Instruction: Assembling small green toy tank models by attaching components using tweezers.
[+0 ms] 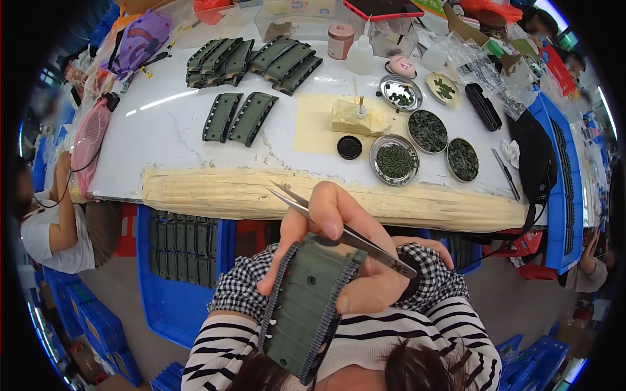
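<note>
A dark green curved strip (303, 306) with toothed dark edges and small holes is held up close, tilted. Along its upper left edge lie fingers of my left hand (291, 228), closed on it; the rest of that hand is hidden. My right hand (381, 280) is closed around metal tweezers (375, 246), whose tips point up and left, away from the strip. The right thumb rests by the strip's right edge. On the table beyond, two similar strips (253, 118) lie side by side, with stacks of more (285, 60) behind them.
Round dishes of small dark green pieces (395, 161) stand at the right, near a black lid (349, 147) and a taped block (355, 117). A white squeeze bottle (360, 55) is farther back. Blue bins (171, 306) sit below the table. Another person (59, 234) is at the left.
</note>
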Available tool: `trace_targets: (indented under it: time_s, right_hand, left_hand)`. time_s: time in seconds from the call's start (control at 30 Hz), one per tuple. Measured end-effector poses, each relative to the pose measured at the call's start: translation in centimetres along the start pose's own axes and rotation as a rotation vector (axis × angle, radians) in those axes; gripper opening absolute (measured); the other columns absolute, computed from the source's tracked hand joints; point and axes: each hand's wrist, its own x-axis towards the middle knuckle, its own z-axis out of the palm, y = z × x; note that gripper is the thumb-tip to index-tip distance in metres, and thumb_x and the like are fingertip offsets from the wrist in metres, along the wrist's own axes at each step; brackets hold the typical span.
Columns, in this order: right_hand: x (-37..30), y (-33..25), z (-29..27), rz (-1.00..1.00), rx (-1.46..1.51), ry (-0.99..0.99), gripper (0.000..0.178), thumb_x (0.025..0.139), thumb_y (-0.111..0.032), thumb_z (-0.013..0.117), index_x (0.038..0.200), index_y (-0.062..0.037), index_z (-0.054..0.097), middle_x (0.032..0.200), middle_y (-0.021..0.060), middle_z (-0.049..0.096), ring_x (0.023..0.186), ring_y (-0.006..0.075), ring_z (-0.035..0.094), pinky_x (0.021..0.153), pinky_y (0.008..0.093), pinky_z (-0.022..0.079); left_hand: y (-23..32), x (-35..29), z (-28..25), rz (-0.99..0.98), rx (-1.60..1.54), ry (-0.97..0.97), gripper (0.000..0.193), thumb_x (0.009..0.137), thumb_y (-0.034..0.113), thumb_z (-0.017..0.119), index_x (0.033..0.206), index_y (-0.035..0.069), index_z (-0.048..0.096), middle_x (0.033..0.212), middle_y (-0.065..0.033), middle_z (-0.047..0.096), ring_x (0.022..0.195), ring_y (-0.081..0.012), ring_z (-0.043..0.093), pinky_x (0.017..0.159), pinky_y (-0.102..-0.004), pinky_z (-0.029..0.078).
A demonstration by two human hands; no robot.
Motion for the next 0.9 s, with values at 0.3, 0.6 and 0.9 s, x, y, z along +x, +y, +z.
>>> trace_targets:
  time_s: [0.3, 0.6, 0.9]
  right_hand:
    - [1.4, 1.5, 0.4, 0.198, 0.094, 0.048, 0.047, 0.076, 0.002, 0.067, 0.102, -0.0124, 0.03, 0.111, 0.0155, 0.048, 0.114, 0.0359, 0.059, 0.097, 0.0502, 0.051]
    - [0.9, 2.5, -0.8, 0.094, 0.127, 0.071, 0.04, 0.082, 0.002, 0.065, 0.099, -0.0111, 0.031, 0.109, 0.0074, 0.052, 0.106, 0.0242, 0.064, 0.081, 0.0315, 0.053]
    - [1.0, 2.5, -0.2, 0.181, 0.153, -0.007, 0.051, 0.077, 0.006, 0.068, 0.103, -0.0131, 0.03, 0.114, 0.0117, 0.044, 0.116, 0.0333, 0.058, 0.097, 0.0456, 0.05]
  left_hand:
    - [-2.5, 6.9, -2.3, -0.202, 0.531, -0.127, 0.039, 0.099, 0.036, 0.054, 0.095, -0.001, 0.065, 0.083, -0.0027, 0.064, 0.077, -0.0099, 0.056, 0.069, -0.0275, 0.045]
    - [-2.2, 4.6, -1.7, -0.145, 0.587, 0.078, 0.044, 0.098, 0.036, 0.057, 0.075, -0.002, 0.059, 0.058, -0.0005, 0.047, 0.057, -0.0097, 0.041, 0.053, -0.0304, 0.036]
    - [-3.0, 5.3, -1.8, -0.329, 0.72, 0.083, 0.037, 0.097, 0.035, 0.058, 0.085, 0.0, 0.064, 0.07, -0.0035, 0.057, 0.064, -0.0105, 0.05, 0.058, -0.0287, 0.042]
